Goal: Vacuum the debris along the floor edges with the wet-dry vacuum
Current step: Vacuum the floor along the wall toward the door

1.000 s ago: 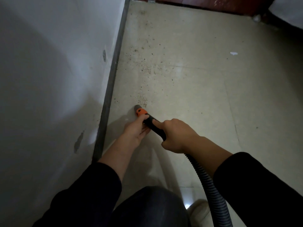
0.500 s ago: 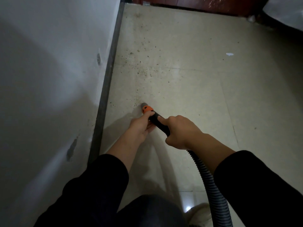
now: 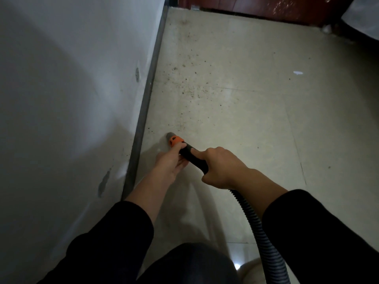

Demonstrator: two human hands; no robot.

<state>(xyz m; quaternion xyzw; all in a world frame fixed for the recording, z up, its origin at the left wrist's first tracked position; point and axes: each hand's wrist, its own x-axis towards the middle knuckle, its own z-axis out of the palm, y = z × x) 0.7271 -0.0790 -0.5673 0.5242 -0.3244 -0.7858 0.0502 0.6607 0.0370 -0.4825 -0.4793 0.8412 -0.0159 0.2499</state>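
Observation:
A black vacuum nozzle (image 3: 192,155) with an orange collar and a grey tip touches the pale floor close to the dark baseboard (image 3: 143,115). My left hand (image 3: 170,162) grips the nozzle just behind the orange collar. My right hand (image 3: 221,169) is wrapped round the black handle further back, its forefinger laid along the top. The grey ribbed hose (image 3: 258,228) runs from that hand down to the bottom edge. Dark specks of debris (image 3: 190,89) lie scattered on the floor beyond the tip, along the wall side.
A white wall (image 3: 71,99) with scuff marks fills the left. A dark red door or cabinet base (image 3: 266,7) closes the far end. A small white scrap (image 3: 297,73) lies on the floor to the right. My knee and a light shoe (image 3: 249,269) are at the bottom.
The nozzle tip has shifted left, closer to the baseboard, with both hands keeping their hold. The view has moved slightly forward along the wall.

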